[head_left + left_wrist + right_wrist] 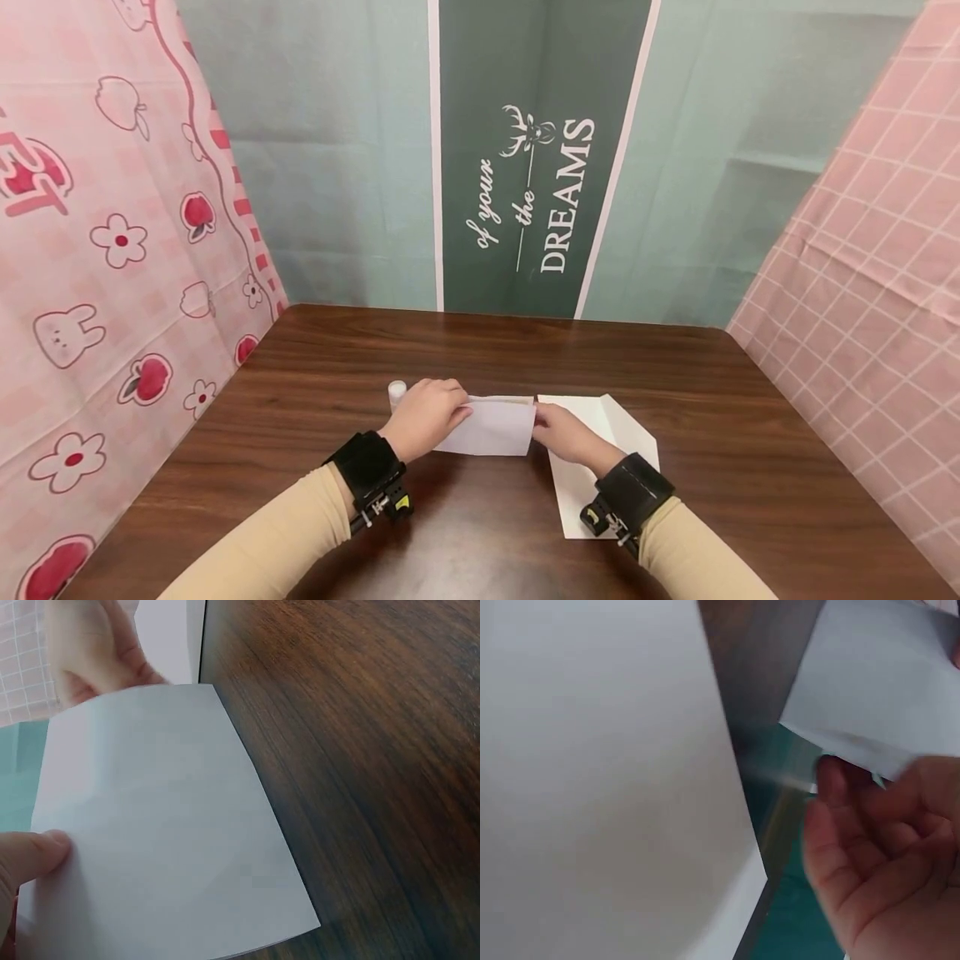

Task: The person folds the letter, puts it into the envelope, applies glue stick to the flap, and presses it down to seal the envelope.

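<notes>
Folded paper (pixel 492 427), held between both hands just above the bench (pixel 465 350), near its middle and toward the near edge. Left hand (pixel 426 417) pinching the left end, thumb (pixel 34 855) lying on the near face in the left wrist view. Right hand (pixel 564 435) pinching the right end, fingertips (pixel 832 780) curled at the lower corner in the right wrist view. Hands apart, one at each short end, each clamped on the paper.

Long axis running left to right, roughly parallel to the near bench edge. Top edge tipped away toward the far wall, broad face turned toward the head camera. Slightly bowed rather than flat, judging by the left wrist view.

Best handled, as a judgement, by keeping the two pinches level so the top edges stay aligned, with grip kept at the corners and light enough not to crumple the sheet. Pulling gently outward should take out the bow before any crease is pressed down. Lowering onto the bench first would give a firm backing.

Second white sheet (pixel 600 467) lying flat under and beside the right forearm, one corner folded in. Small white cap or bottle (pixel 397 390) just behind the left hand; what it is cannot be told.
</notes>
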### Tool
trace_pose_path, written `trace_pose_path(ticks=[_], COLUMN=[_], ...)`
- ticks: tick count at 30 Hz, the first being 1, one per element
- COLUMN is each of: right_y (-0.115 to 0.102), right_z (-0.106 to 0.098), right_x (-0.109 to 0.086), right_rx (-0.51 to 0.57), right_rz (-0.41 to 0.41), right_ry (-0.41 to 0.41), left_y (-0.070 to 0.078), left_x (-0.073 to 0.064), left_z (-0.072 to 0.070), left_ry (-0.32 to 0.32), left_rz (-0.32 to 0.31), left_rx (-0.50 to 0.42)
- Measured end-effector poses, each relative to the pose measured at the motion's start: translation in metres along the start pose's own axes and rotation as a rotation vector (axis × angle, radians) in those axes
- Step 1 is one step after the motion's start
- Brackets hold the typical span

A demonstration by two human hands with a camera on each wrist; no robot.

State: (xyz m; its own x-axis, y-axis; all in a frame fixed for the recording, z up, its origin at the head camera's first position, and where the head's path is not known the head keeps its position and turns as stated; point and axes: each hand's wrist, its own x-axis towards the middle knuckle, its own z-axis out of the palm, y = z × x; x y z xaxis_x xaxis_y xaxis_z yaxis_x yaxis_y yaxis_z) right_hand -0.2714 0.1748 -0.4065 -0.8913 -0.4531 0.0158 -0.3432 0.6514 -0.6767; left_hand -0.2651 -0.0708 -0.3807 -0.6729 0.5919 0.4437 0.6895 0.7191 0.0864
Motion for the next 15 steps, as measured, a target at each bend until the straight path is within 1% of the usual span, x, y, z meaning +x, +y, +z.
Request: trace_pose_path(ticks=[5,7,9,13,15], right_y=[-0.008,-0.011,-0.013,-0.016,-0.017], right_z=[-0.006,-0.006,-0.005,-0.002,-0.001], right_x=[-0.002,-0.002,-0.002,-0.001,-0.002], right_rx=[0.166,0.188,0.146,0.008,-0.043], right_rz=[-0.003,-0.017,-0.047,-0.076,-0.080], right_ry=[0.128,0.165,0.200,0.270,0.296], left_y=[0.002,0.003,0.004,0.007,0.007], left_x=[0.000,0.000,0.000,0.000,0.000], left_z=[-0.001,-0.001,-0.001,0.000,0.001], left_ry=[-0.005,-0.006,-0.008,-0.016,-0.016], left_rz=[-0.018,-0.031,-0.044,-0.085,-0.110], left_rx=[0.007,0.004,0.006,-0.004,-0.013])
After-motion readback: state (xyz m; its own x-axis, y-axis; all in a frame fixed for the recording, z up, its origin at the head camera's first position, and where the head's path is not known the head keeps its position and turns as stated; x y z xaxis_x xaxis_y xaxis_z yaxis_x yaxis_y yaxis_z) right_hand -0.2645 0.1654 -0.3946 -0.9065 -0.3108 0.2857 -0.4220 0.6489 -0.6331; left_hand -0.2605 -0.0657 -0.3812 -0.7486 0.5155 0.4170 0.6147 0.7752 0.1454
